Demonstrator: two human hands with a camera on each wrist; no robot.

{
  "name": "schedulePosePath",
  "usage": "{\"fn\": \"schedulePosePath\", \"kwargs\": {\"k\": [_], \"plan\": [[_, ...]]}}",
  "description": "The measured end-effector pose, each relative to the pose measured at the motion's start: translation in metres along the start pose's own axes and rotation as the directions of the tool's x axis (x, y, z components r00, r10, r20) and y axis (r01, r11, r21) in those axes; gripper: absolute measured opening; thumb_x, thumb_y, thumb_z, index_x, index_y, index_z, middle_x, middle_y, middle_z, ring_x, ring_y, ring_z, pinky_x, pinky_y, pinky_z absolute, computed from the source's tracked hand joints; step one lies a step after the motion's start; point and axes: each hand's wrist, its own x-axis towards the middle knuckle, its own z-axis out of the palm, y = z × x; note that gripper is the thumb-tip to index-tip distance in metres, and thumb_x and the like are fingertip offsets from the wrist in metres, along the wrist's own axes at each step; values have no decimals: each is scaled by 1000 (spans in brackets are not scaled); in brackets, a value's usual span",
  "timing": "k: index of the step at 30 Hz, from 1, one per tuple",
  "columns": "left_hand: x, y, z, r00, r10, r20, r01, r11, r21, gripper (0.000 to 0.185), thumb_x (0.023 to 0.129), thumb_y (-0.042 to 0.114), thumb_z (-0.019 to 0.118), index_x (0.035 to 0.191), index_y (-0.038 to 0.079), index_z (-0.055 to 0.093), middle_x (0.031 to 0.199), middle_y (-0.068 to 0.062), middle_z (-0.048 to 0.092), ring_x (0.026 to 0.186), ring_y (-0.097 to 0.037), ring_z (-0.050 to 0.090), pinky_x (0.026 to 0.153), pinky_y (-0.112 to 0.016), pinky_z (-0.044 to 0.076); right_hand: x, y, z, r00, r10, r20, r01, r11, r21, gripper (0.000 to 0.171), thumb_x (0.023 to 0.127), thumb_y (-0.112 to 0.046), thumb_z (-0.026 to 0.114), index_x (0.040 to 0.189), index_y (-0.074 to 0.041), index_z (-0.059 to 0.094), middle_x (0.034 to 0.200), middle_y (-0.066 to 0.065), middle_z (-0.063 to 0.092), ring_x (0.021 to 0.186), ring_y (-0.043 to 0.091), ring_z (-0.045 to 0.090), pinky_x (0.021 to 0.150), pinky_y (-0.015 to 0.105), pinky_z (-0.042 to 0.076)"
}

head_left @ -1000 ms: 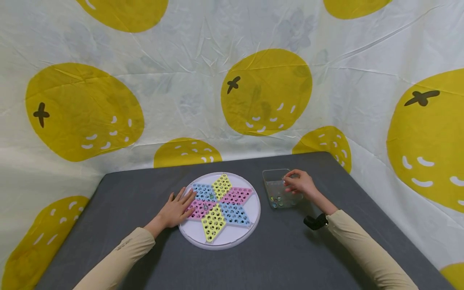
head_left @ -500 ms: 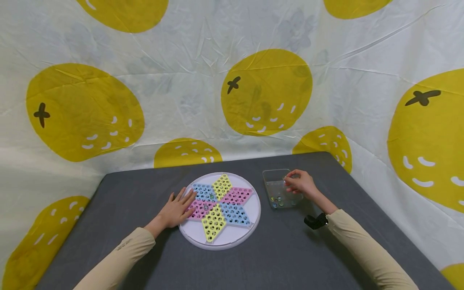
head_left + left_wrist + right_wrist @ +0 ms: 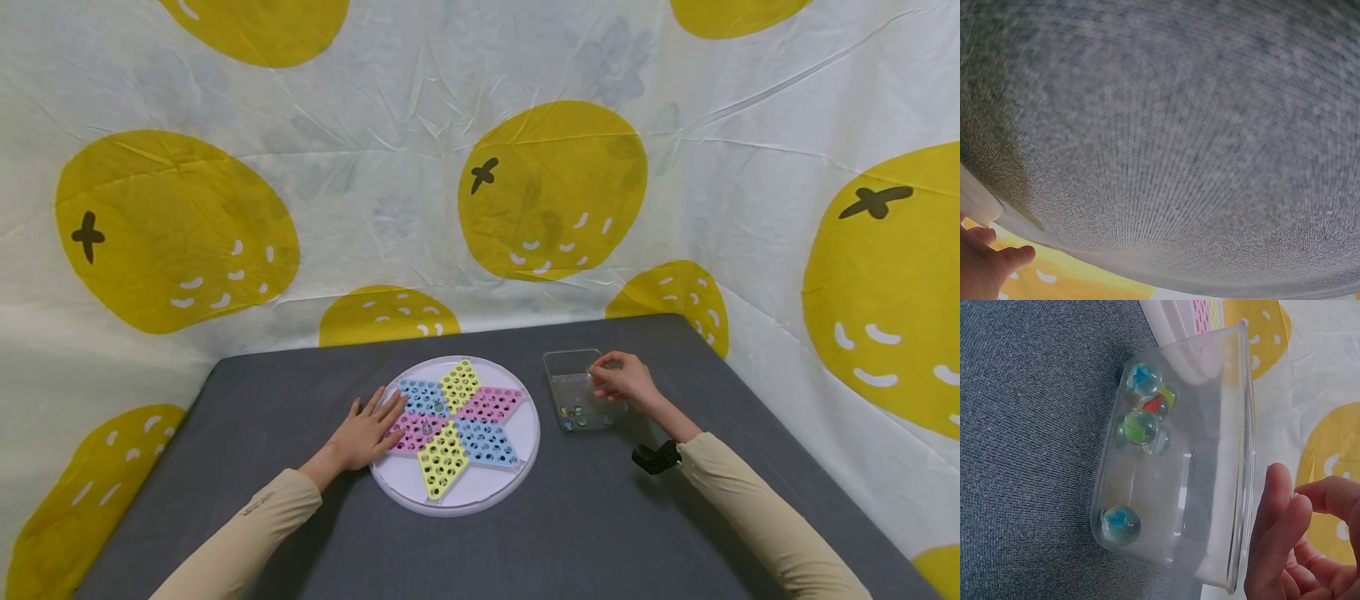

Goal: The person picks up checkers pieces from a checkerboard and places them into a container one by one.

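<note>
A round white board (image 3: 465, 498) with a star of blue, yellow and pink perforated panels lies mid-table. My left hand (image 3: 367, 433) rests flat on its left edge, fingers straight; only its fingertips (image 3: 985, 262) show in the left wrist view. A clear plastic container (image 3: 558, 367) stands to the right of the board and holds several glass marbles (image 3: 1144, 419). My right hand (image 3: 622, 379) hovers over the container's right rim (image 3: 1244, 456) with its fingers (image 3: 1275, 531) curled. No marble shows between them.
The dark grey table (image 3: 570, 533) is enclosed at the back and right by a white sheet printed with yellow fruit (image 3: 551, 187). Some holes in the board hold marbles. A black wrist camera (image 3: 654, 457) sits on the right forearm.
Almost nothing has changed. The right hand shifted very slightly over the container; the left hand and the board stayed put.
</note>
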Motion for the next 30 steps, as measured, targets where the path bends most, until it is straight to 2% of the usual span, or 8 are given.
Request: {"fn": "schedulePosePath", "kwargs": {"k": [11, 17, 30], "plan": [[1, 1, 0, 1000, 2, 3, -2, 1000, -3, 62, 91, 49, 33, 143, 18, 18, 150, -5, 17, 138, -34, 9, 102, -63, 14, -2, -1, -1, 1000, -3, 9, 3, 1000, 13, 35, 89, -21, 53, 111, 6, 48, 83, 12, 67, 62, 16, 66, 55, 33, 53], [1, 1, 0, 1000, 4, 7, -4, 1000, -7, 63, 92, 49, 32, 143, 18, 18, 150, -5, 17, 138, -34, 8, 102, -63, 14, -4, 0, 1, 1000, -23, 18, 23, 1000, 8, 35, 90, -21, 52, 111, 6, 48, 87, 17, 67, 62, 14, 66, 57, 35, 53], [1, 0, 1, 999, -17, 30, 17, 1000, -9, 63, 91, 51, 32, 144, 20, 15, 151, -3, 14, 139, -33, 7, 103, -63, 12, -8, -9, 6, 997, -44, 59, 44, 999, 5, 38, 90, -24, 52, 114, 6, 48, 75, -1, 65, 62, 13, 66, 55, 31, 52]]}}
